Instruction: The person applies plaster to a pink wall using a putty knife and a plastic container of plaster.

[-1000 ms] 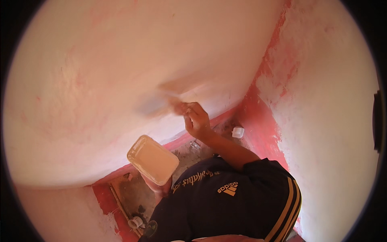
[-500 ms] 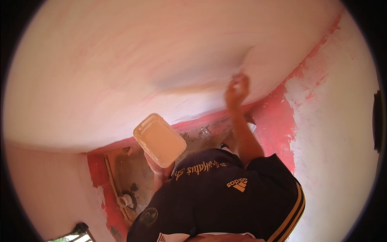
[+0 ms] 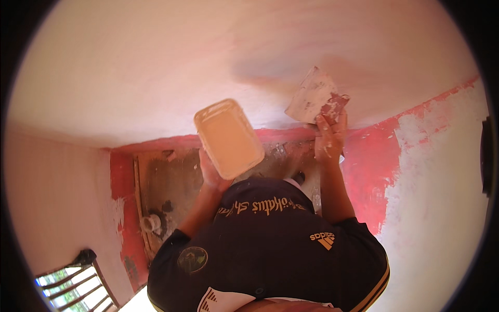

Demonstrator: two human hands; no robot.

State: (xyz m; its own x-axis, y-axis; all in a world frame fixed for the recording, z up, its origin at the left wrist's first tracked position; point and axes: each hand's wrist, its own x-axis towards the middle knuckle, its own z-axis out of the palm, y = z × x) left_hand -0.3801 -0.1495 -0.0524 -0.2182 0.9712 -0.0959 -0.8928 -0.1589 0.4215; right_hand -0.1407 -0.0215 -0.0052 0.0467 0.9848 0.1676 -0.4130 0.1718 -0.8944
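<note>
My left hand [image 3: 210, 170] grips a rectangular plastic tub [image 3: 228, 138] from its side and underneath; most of the fingers are hidden by it. Pale, smooth paste fills the tub, with smears along its rim. To the right, my right hand [image 3: 330, 136] pinches a broad, flat putty scraper [image 3: 313, 99] by its reddish-brown edge. Whitish paste coats the blade, and spots of it cling to my fingers. The scraper is raised in front of the pale wall [image 3: 171, 67]; whether it touches the surface I cannot tell.
Red bands run along the wall's foot and up the right corner [image 3: 371, 171], next to a whitish side wall [image 3: 442, 171]. A white bucket [image 3: 152, 224] stands on the stained floor [image 3: 174, 182] at left. A barred window [image 3: 78, 286] shows at lower left.
My right hand has come down and right from the wall, and the scraper now shows its coated face. My left hand has lifted the tub up and to the right.
</note>
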